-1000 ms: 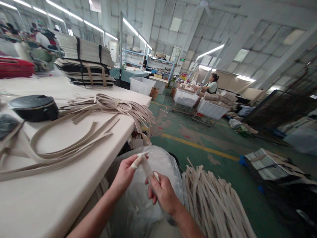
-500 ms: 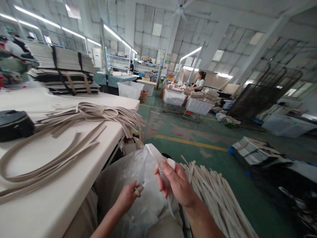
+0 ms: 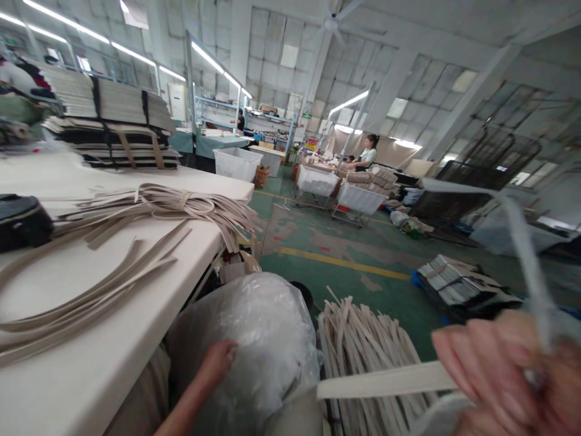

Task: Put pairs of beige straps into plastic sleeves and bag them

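Observation:
Low at the right edge, my right hand (image 3: 503, 369) is closed around a flat beige strip (image 3: 385, 381), whose loose end points left. A paler, motion-blurred band (image 3: 521, 242) arches up from the same hand; I cannot tell if it belongs to that strip. My left hand (image 3: 216, 362) is closed in front of a clear plastic bag (image 3: 267, 321). A small pale bit shows at its fingertips, too small to name. Beneath the held strip, many similar beige strips (image 3: 363, 333) lie in a thick pile.
On the white table (image 3: 149, 303) at left lie a tied bundle of strips (image 3: 186, 203), loose curved strips (image 3: 104, 297), a black round case (image 3: 22, 221) and strapped stacks (image 3: 113, 121). White bins (image 3: 318, 178) and a person (image 3: 367, 154) are farther off. A bundled stack (image 3: 458, 281) sits right.
My right hand has swung far right and toward the camera with the strip, away from the left hand. My left hand has moved slightly left and down, still closed.

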`<state>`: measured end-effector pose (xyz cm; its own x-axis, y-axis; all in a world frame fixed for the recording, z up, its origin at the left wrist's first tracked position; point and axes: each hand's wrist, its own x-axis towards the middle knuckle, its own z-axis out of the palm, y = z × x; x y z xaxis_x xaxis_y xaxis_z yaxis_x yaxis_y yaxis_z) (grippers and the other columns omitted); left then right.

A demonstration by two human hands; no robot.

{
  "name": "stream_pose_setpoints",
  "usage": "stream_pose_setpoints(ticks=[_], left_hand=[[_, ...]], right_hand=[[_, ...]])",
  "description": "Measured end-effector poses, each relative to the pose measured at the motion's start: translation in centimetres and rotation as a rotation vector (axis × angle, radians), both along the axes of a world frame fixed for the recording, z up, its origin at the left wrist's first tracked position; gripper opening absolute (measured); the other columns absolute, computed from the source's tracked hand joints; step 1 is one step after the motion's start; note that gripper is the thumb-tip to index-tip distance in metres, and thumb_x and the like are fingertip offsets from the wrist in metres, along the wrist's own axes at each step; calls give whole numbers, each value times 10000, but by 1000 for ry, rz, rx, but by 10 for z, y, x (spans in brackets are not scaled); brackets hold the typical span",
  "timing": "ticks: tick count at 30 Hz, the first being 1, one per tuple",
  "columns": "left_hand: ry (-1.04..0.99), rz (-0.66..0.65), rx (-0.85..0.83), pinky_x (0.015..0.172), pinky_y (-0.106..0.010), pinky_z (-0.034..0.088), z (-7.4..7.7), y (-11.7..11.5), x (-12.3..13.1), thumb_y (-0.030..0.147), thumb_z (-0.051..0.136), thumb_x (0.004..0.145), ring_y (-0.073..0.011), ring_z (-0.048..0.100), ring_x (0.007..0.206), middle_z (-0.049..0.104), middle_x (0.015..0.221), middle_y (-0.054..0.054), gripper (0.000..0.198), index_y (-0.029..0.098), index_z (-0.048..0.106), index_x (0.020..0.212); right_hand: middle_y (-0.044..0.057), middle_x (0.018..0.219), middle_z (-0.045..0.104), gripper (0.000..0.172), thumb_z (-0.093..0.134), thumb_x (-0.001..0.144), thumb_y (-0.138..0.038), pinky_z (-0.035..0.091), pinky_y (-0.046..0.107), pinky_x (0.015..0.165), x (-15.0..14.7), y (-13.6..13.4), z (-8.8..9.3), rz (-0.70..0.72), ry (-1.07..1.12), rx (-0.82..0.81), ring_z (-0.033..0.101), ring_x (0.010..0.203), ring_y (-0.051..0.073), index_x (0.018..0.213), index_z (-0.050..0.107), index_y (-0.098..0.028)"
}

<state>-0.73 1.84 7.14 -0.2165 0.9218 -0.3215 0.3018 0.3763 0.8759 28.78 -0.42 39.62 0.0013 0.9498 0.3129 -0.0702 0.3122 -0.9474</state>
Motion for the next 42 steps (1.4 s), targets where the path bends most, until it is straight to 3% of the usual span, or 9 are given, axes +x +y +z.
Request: stream_pose_setpoints(ticks=[2, 5, 10, 14, 20, 27, 31, 37, 42], left_hand=[[60, -47, 46, 807, -390, 471, 13, -2, 10, 275, 761, 495, -312, 672, 841, 743, 892, -97, 573, 181, 712, 1058], [111, -91, 133, 894, -382, 453, 45, -7, 16, 373, 754, 609, -303, 661, 959, 713, 1120, -97, 589, 253, 671, 1179], [-489, -16, 316, 810, -369, 516, 101, -30, 2, 650, 567, 782, -286, 669, 858, 742, 877, -105, 544, 188, 761, 994], [-778, 310, 330, 553, -299, 495, 110, -41, -4, 621, 736, 653, -196, 577, 579, 677, 654, -61, 538, 127, 778, 863], [-727, 319, 243, 545, -286, 488, 85, -47, 3, 546, 802, 610, -175, 560, 528, 660, 598, -45, 475, 111, 785, 798], [-747, 446, 245, 548, -290, 512, 88, -47, -4, 561, 821, 556, -239, 647, 674, 744, 792, -105, 555, 126, 788, 899], [-787, 294, 146, 426, -266, 442, 84, -50, 1, 554, 785, 626, -218, 628, 553, 724, 696, -92, 528, 113, 784, 916], [-837, 482, 243, 606, -298, 534, 83, -49, -6, 541, 837, 561, -230, 662, 712, 739, 809, -93, 548, 132, 782, 921], [-814, 349, 173, 676, -343, 547, 77, -55, 0, 539, 819, 598, -212, 637, 632, 722, 698, -77, 502, 116, 788, 867]], right_hand=[[-73, 328, 296, 453, 522, 918, -523, 203, 197, 315, -11, 12, -6, 67, 40, -63, 256, 270, 62, 584, 462, -223], [-55, 422, 475, 479, 515, 887, -633, 247, 158, 308, -54, 28, -53, 297, -155, -270, 348, 299, 58, 767, 569, -173], [-39, 484, 524, 596, 372, 913, -699, 280, 146, 326, -122, 18, -161, 617, -306, -397, 392, 316, 55, 864, 567, -138], [-36, 479, 513, 670, 319, 885, -760, 263, 152, 320, -149, 1, -205, 650, -388, -411, 393, 311, 61, 854, 565, -137], [-35, 481, 509, 664, 277, 908, -743, 301, 155, 342, -163, 6, -211, 580, -485, -359, 422, 335, 70, 843, 562, -146], [-30, 488, 513, 656, 253, 929, -718, 320, 167, 354, -165, 0, -218, 605, -566, -330, 427, 345, 81, 859, 577, -152], [-30, 500, 519, 607, 251, 958, -671, 369, 169, 392, -166, 0, -219, 591, -580, -306, 461, 365, 85, 859, 566, -162], [-32, 496, 530, 510, 299, 988, -575, 367, 176, 401, -164, 1, -220, 588, -642, -293, 473, 367, 93, 856, 581, -171], [-30, 527, 557, 462, 305, 1001, -528, 394, 181, 427, -160, 3, -221, 577, -645, -282, 511, 389, 102, 887, 586, -180]])
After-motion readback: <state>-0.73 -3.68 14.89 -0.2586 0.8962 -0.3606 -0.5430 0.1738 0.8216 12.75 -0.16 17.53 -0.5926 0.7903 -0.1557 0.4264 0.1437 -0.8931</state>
